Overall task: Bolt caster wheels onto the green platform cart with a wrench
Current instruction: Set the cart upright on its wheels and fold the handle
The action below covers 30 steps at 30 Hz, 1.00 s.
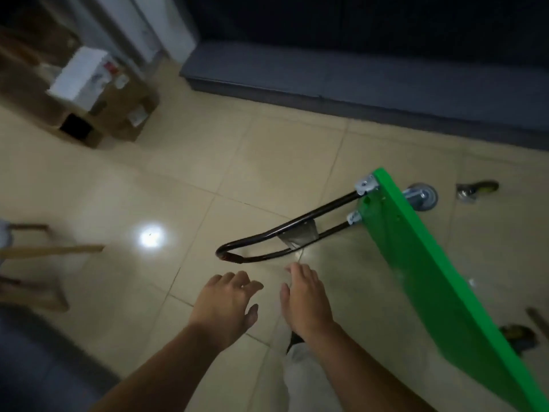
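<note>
**A:** Pale beige floor tiles [148,188], glossy, with a bright spot of light [151,236] bouncing off them at left of centre. Both arms reach out over that floor.

**B:** The left hand [225,301] is palm down, fingers loosely spread, holding nothing. The right hand [306,298] beside it is just as empty, fingers straight and relaxed. Neither is touching the other.

**A:** And the green platform cart [430,278]?

**B:** It's on the right, tipped up on edge, its flat green face running from mid-frame to the bottom corner. Its black handle [282,233] stretches left, low over the tiles, and the looped end sits just beyond the fingertips.

**A:** Wheels?

**B:** One caster wheel [421,197] shows at the far end, behind the deck. A loose caster [475,190] lies on the tiles near it, apart from the cart. Another dark caster [518,337] sits low on the right, blurred.

**A:** There's a thin bar [537,322] at the right edge, too smeared to name.

**B:** Around the room, cardboard boxes [118,114] are stacked at the upper left with a white box [80,75] on top. A dark grey cushion [356,72] runs along the far wall, and wooden legs [44,251] poke in at the left.
</note>
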{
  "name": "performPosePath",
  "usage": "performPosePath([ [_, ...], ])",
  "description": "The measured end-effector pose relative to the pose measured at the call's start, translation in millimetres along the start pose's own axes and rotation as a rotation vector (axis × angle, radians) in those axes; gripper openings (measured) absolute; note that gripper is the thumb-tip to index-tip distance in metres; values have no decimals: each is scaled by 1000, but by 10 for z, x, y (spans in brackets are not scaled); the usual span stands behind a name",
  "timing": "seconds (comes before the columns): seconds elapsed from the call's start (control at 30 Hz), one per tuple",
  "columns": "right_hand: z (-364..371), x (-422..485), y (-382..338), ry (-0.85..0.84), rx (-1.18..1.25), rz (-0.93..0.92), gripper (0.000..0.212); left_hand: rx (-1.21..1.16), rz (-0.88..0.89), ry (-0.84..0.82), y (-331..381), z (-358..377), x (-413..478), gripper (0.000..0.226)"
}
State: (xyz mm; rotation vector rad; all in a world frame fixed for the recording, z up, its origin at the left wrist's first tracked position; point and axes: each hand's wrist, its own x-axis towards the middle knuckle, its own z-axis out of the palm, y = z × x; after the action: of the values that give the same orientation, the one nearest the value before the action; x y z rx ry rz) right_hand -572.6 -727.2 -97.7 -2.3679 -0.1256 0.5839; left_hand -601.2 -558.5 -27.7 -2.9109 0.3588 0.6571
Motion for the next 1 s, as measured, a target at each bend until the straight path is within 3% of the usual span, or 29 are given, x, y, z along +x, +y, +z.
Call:
performPosePath([
  [0.17,415,283,154,33,112,215,37,104,198,-117,-301,354,614,45],
  [0.4,1150,809,176,87,272,382,34,-7,210,-187,-740,925,1372,48],
  [0.57,1545,1130,125,86,296,467,36,82,285,-236,-988,1230,1842,51],
  [0.73,1911,1427,10,150,367,639,35,23,228,-398,-1347,1625,2101,93],
  [0.83,2127,1530,-131,189,428,723,34,-39,199,-514,-1598,1896,2191,105],
  [0.9,2277,1612,-203,217,463,753,34,-176,122,-589,-1702,2018,2283,93],
  [1.0,2559,1698,-269,225,576,783,33,-314,55,-605,-1739,2128,2400,48],
])
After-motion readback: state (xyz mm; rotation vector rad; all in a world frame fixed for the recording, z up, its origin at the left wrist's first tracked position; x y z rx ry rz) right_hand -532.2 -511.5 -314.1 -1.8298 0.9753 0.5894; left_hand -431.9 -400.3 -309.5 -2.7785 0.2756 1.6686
